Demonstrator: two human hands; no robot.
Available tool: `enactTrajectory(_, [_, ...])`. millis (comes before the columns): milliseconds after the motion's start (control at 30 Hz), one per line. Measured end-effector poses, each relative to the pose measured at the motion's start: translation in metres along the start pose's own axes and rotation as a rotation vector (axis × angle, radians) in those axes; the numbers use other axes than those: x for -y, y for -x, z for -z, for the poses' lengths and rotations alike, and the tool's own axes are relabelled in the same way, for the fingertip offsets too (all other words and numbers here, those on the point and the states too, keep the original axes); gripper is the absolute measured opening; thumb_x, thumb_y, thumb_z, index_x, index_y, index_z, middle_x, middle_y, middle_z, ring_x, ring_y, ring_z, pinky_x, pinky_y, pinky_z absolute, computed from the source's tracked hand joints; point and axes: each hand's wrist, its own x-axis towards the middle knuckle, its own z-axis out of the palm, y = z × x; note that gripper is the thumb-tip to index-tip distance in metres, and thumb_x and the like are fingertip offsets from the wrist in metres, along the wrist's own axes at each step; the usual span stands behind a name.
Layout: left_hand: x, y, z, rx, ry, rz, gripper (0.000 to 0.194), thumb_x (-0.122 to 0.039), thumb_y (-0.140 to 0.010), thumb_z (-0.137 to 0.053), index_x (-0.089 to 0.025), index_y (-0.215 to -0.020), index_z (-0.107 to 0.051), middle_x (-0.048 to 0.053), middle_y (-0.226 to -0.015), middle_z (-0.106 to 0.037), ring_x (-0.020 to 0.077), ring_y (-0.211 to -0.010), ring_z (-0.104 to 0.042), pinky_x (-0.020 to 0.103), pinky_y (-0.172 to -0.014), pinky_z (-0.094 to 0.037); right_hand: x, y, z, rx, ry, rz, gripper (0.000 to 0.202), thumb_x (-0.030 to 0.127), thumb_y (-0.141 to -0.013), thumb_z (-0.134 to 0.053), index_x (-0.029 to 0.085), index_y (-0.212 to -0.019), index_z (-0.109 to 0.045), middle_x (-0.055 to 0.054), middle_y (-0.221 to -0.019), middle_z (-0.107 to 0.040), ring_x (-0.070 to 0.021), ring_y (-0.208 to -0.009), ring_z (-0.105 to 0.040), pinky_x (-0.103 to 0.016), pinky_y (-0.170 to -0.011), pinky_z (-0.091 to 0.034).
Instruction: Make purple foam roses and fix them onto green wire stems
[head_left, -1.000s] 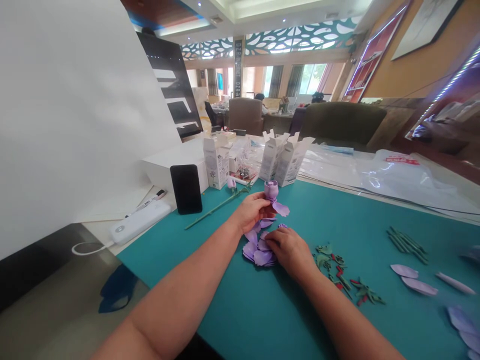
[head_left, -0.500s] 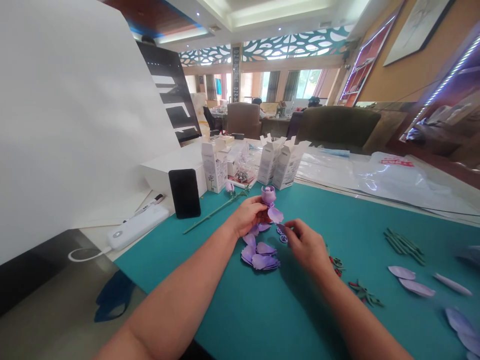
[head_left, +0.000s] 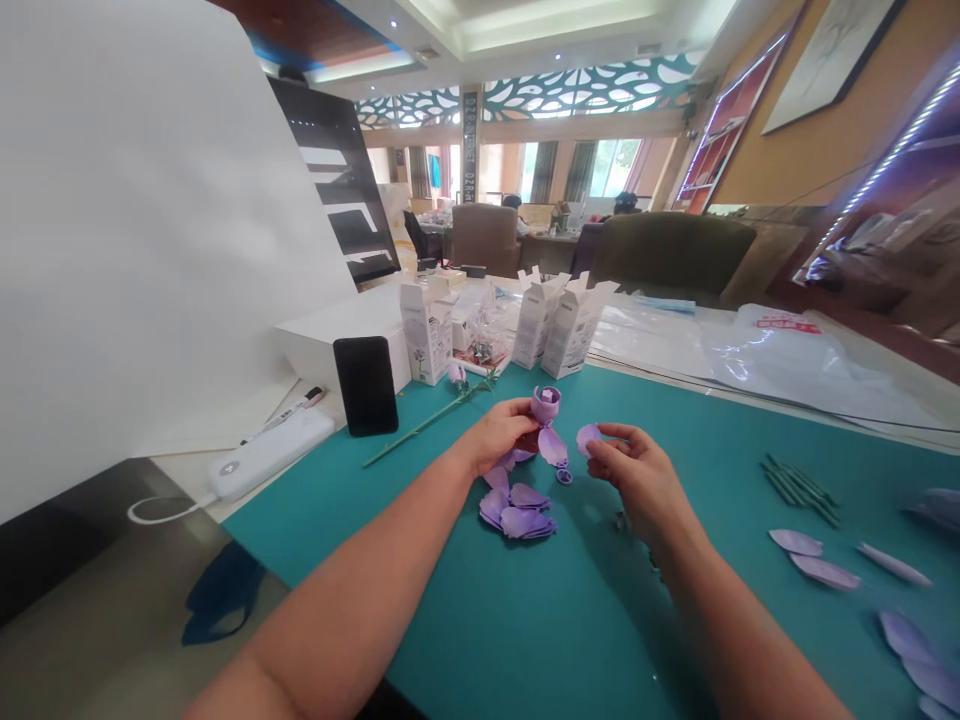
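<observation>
My left hand is closed on a partly built purple flower, whose cup of petals faces up and toward me. One wide petal hangs off its lower side. Between the thumb and fingers of my right hand is a loose purple petal, held a little to the right of the flower and apart from it. Below my left hand lies a pile of purple petals on the green mat. A small purple ring piece rests between my hands.
A green stem with a bud lies left of my hands, near a black phone-like slab. Open white boxes stand behind. To the right are green stem pieces and pale petals. A white power strip sits at left.
My right hand has moved right and slightly up, turning the petal so its broad face shows. The flower in my left hand has tilted, and its inside now shows.
</observation>
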Motion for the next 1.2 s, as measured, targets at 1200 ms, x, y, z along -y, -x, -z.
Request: enactTrajectory(1200, [-0.001,0.005,-0.011,0.129,-0.152,-0.043,0.011,-0.017,-0.068,-0.059,-0.012,-0.077,-0.062,-0.002,-0.065,-0.054,0.0068,-0.058,-0.045,0.021,-0.059,-0.036,0.012,0.01,-0.005,0.035,0.296,0.026,0.026,0.04,-0.062,-0.068,0.015,-0.069,-0.067,0.003,-0.046,-0.053,-0.01,-0.045,-0.046,-0.023,-0.047,-0.034])
